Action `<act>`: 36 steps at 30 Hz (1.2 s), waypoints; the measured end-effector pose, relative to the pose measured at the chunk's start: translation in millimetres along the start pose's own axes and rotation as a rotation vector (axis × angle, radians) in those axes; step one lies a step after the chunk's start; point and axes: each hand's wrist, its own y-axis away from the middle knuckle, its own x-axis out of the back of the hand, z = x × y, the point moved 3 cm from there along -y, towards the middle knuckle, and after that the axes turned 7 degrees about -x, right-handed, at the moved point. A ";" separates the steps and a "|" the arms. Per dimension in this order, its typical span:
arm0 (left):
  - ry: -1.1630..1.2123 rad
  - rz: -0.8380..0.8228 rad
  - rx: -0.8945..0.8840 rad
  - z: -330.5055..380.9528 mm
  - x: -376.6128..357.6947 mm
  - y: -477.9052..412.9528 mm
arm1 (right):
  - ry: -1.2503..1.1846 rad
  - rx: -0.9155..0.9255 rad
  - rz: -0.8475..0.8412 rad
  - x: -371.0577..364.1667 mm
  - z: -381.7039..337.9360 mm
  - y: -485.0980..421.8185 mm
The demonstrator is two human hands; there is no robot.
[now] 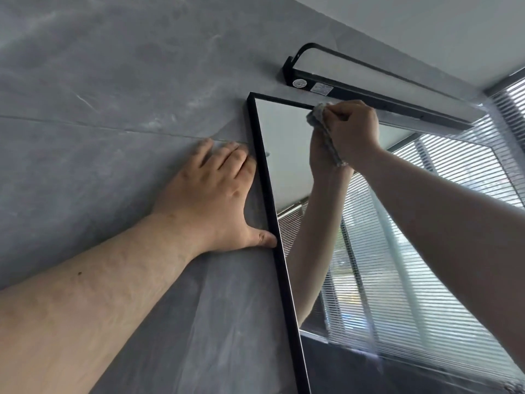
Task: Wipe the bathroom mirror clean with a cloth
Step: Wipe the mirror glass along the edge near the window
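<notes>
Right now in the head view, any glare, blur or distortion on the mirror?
Head view: wide-angle lens bends the mirror frame and wall light at steep angles. No hot glare; the glass reflects bright window blinds and the arm. Soft daylight, faint shadow under the left hand on the wall. Right hand and cloth are reasonably sharp.

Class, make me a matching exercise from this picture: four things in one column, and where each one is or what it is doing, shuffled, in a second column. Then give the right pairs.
1. left hand
2. right hand
3. cloth
4. lamp

a. mounted above the mirror
b. flat on the grey wall, beside the mirror's black frame
c. held against the glass near the top edge
d. gripping the cloth

Pairs: 1-b, 2-d, 3-c, 4-a
</notes>
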 end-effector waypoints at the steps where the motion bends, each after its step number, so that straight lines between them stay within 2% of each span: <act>1: 0.000 0.001 0.000 0.1 0.2 -0.4 | 0.008 -0.014 -0.004 1.7 5.9 -2.2; 7: 0.002 -0.020 0.003 0.1 -1.0 -1.1 | -0.046 0.020 -0.055 6.9 10.2 29.4; 15: 0.023 -0.017 0.013 -0.1 -1.5 -1.2 | -0.178 0.121 -0.230 46.8 16.6 176.2; 17: 0.029 0.002 0.010 0.2 -0.7 -1.2 | -0.211 0.214 -0.283 57.6 18.1 220.0; 20: 0.023 0.021 0.004 0.5 -1.0 -0.6 | -0.171 0.469 -0.372 69.6 25.2 276.7; 22: 0.026 0.042 0.001 -0.6 -1.5 -0.8 | -0.164 0.591 -0.360 72.1 28.3 291.8; 24: 0.032 0.043 -0.003 -0.3 0.0 -0.8 | -0.151 0.624 -0.339 66.9 23.4 286.9; 26: 0.028 0.043 -0.002 0.1 0.4 -0.8 | -0.180 0.551 -0.307 56.9 17.1 264.9; 30: 0.050 0.035 0.008 0.9 1.3 -0.1 | -0.136 0.253 -0.239 41.7 6.2 196.2; 33: 0.078 0.048 0.000 2.4 1.6 2.7 | -0.032 0.227 -0.171 35.2 6.0 184.3; 36: 0.102 0.061 -0.025 7.1 0.8 8.3 | 0.006 0.229 -0.191 40.8 11.6 206.5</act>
